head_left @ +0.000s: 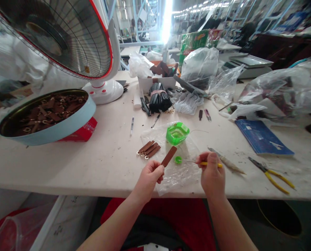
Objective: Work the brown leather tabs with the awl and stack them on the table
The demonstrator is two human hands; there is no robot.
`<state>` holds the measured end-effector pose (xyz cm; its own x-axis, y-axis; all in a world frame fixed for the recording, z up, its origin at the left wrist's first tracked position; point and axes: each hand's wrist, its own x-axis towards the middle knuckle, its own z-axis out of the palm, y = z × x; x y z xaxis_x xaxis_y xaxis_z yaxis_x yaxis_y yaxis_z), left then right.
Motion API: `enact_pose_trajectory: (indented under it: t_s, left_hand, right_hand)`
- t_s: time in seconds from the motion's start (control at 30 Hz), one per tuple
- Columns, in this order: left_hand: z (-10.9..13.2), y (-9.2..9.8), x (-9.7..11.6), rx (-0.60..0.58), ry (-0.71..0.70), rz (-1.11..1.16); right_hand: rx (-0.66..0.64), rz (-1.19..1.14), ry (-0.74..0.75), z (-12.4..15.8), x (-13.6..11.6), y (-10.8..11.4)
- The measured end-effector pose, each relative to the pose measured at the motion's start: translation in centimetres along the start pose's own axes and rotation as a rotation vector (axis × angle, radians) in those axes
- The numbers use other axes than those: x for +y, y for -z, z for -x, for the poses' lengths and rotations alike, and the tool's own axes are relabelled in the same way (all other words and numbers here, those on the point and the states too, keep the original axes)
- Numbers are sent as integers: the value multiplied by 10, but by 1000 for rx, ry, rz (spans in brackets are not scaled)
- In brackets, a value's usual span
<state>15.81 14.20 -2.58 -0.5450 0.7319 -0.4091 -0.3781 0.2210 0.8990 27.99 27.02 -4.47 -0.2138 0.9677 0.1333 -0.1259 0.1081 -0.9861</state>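
My left hand [153,174] is closed on one end of a brown leather strip [169,156], which points up and away to the right. In my right hand [212,174] is a thin tool with a yellow handle [210,164], pinched between thumb and fingers. Its fine metal tip reaches left to a small green cap [178,160] on a clear plastic sheet [189,174]. Behind the cap stands a green plastic container [176,134]. Several brown strips with metal rings [149,149] lie in a row left of the sheet.
A round tin [56,127] full of brown strips rests on a red box [83,130] at left, below a heater-like fan [103,85]. Right of my hand lie a knife with a wrapped handle [230,164], yellow-handled pliers [272,174] and a blue booklet [264,137]. Black strips are bundled [159,99] behind.
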Motion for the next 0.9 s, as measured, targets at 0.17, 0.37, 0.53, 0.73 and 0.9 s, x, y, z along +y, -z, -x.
enact_pose_trajectory:
  t_s: [0.17,0.37,0.53,0.73,0.9]
  left_hand:
    - [16,-4,2,-164,6,-12]
    - [37,-8,11,-203,-42,3]
    - [45,-11,14,-141,-91,-7]
    - [53,-10,17,-52,-173,-78]
    - [58,-9,19,-149,-159,-160]
  right_hand:
    - [-77,-389,-57,24,-48,-2]
    - [-118,-401,-89,41,-57,-7]
    - [-68,-444,-106,45,-59,-5]
    - [10,-161,-2,54,-59,15]
    - [-442,117,-70,70,-45,5]
